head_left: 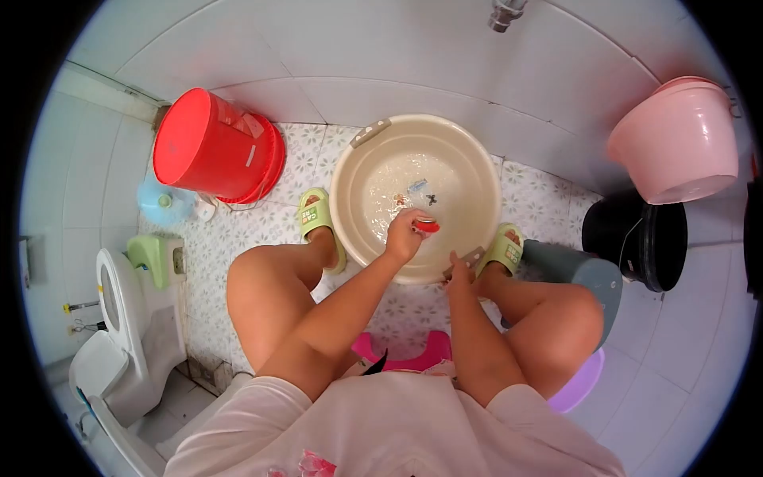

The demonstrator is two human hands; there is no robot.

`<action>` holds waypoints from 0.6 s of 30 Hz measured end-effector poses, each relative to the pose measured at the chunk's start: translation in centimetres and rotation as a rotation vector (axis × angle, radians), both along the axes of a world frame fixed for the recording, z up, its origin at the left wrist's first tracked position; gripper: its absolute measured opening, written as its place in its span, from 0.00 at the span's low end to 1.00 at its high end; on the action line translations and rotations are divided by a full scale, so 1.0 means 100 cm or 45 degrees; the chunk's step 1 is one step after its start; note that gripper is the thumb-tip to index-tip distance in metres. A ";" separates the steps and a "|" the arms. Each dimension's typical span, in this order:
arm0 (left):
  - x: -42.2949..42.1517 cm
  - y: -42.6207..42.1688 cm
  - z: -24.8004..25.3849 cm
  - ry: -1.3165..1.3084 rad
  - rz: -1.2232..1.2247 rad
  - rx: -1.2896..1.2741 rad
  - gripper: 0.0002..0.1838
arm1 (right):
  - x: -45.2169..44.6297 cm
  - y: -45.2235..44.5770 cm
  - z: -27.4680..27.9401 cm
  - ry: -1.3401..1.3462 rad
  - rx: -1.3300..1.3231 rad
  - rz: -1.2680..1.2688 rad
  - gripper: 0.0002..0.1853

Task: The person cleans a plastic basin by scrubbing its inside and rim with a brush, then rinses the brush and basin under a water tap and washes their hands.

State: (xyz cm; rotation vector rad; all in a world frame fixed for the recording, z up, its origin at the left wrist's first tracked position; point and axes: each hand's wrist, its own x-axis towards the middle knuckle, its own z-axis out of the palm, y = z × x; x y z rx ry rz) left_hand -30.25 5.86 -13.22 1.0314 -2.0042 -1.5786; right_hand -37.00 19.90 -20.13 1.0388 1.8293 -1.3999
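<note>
A large beige basin (362, 191) stands on the floor between the person's feet, with some water in it. My left hand (405, 234) is above the basin's near part, its fingers closed on a small red object (427, 226). At the basin's near right rim is my right hand (458, 272), touching the brown handle (474, 258); its fingers are partly hidden. Inside the basin lie a small light-blue item (417, 186), a small dark item (431, 199) and a small orange-brown item (399, 199).
A red bucket (187, 143) is at the left, near a toilet (135, 342). On the right, a pink bucket (675, 147) hangs above a black bucket (664, 246), beside a grey-green container (596, 282). A pink stool (433, 350) is beneath the person.
</note>
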 end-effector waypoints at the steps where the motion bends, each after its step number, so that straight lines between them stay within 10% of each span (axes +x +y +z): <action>1: 0.002 0.000 -0.004 0.040 0.009 0.081 0.18 | 0.000 0.001 -0.003 0.038 -0.198 -0.094 0.34; 12: 0.067 0.010 0.008 -0.452 -0.021 -0.066 0.20 | 0.007 -0.009 0.032 0.293 -0.040 0.257 0.11; 18: 0.045 0.064 0.007 -0.203 -0.223 -0.050 0.18 | -0.016 0.062 0.038 0.364 -0.142 0.186 0.09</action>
